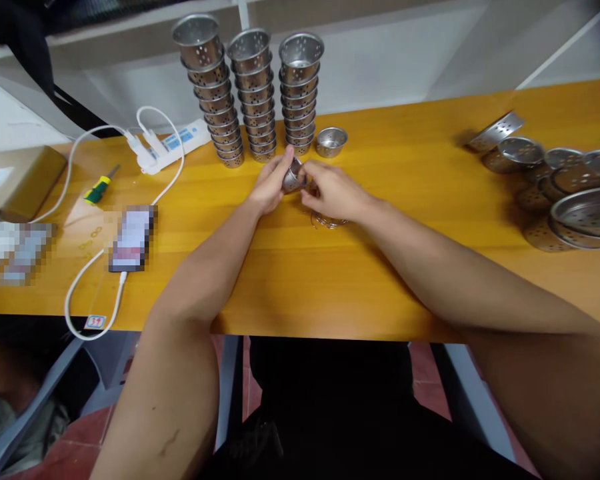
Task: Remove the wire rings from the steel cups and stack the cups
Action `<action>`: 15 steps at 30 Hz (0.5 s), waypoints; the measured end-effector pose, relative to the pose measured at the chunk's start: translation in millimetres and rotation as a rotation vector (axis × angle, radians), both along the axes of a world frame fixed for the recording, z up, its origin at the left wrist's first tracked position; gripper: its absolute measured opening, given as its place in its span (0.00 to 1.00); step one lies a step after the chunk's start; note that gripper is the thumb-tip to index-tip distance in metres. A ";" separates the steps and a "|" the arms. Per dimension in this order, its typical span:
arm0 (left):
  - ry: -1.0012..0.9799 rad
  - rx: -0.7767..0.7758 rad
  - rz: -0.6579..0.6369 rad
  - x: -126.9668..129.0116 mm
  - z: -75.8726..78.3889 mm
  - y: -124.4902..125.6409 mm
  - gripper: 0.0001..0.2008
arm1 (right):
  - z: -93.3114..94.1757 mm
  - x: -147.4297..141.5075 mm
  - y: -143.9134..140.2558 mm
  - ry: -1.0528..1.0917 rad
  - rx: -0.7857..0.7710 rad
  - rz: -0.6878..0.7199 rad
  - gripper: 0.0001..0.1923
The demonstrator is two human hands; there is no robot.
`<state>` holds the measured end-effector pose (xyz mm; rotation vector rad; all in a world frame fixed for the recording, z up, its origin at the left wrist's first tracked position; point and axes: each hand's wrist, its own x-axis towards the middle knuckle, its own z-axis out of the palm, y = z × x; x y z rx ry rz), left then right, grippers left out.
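Over the middle of the yellow table (360,280), both hands hold one small metal cup (293,179).

Left hand (271,185) grips the cup from the side with closed fingers; right hand (330,192) pinches at its rim. Thin wire rings (326,221) lie just under the right hand. Three cup stacks (253,100) and a single cup (331,141) stand close behind, loose cups (560,193) far right; the near table edge has free room.

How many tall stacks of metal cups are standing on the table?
3, side by side at the table's far edge: left stack, middle stack, right stack. A single cup sits beside them; more cups lie toppled at the right.
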<state>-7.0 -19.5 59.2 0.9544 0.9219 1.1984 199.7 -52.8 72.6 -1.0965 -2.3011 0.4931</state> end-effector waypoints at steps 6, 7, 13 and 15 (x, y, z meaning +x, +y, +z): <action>-0.002 0.078 -0.043 -1.6 -3.2 -3.0 0.30 | -3.8 0.6 -8.4 0.053 -0.032 0.065 0.33; -0.003 0.067 -0.042 -1.9 -1.4 -3.6 0.31 | -4.9 -0.3 -9.0 0.051 -0.018 0.070 0.34; -0.019 -0.042 -0.033 -2.6 4.0 1.5 0.32 | -11.3 -0.3 -6.2 -0.033 0.024 0.111 0.42; -0.018 -0.055 -0.054 -3.3 2.0 5.0 0.32 | -12.3 1.0 -4.8 -0.068 0.051 0.105 0.43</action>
